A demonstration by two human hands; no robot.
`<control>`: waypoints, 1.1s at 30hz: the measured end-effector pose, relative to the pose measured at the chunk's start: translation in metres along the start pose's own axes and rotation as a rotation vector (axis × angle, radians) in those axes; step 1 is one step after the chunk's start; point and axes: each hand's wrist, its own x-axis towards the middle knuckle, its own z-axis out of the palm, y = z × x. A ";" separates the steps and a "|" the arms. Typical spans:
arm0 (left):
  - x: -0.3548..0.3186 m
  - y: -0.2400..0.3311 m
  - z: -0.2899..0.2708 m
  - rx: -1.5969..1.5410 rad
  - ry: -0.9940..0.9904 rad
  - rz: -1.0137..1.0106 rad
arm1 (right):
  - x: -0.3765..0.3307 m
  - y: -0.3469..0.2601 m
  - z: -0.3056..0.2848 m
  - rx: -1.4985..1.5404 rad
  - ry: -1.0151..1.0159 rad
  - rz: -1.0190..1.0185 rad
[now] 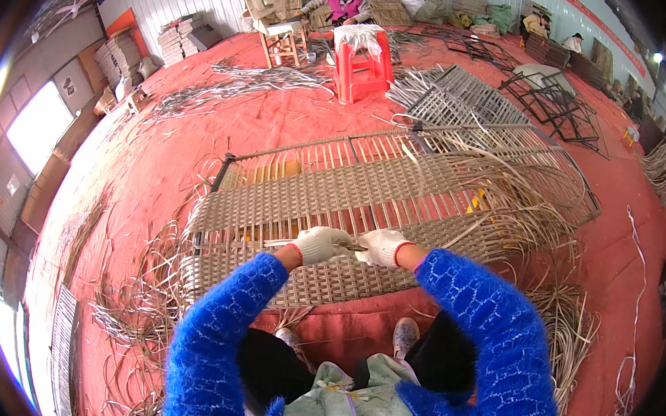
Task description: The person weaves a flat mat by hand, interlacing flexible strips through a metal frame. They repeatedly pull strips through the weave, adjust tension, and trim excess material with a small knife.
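A large woven panel of tan rattan-like strips [303, 197] on a dark frame lies before me, with wide bands of finished weave and open rows of bare strips between them. Over its near part my left hand [320, 245], in a white knit glove, is closed on thin tan strips, whose ends show left of the wrist. My right hand [381, 247], gloved alike, pinches the same strips [354, 247] close beside it. Both hands nearly meet; their fingertips are partly hidden. Loose strips [517, 196] fan out over the panel's right side.
Tangled strips [144, 296] lie left of the panel and another bundle [569, 329] at right. Farther off are a red plastic stool [356, 72], a wooden chair [275, 37], stacked frames [469, 98] and a person in a pink vest [344, 6]. Red matting [143, 196] covers the floor.
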 end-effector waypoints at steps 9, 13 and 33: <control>-0.019 0.014 -0.020 -0.001 0.131 -0.008 | 0.009 0.015 -0.009 0.469 -0.036 -0.060; -0.019 0.011 -0.022 -0.114 0.192 -0.081 | 0.008 0.028 -0.015 0.556 -0.019 -0.119; -0.008 -0.007 -0.035 -0.120 0.346 -0.162 | -0.031 0.214 -0.031 0.603 0.109 0.191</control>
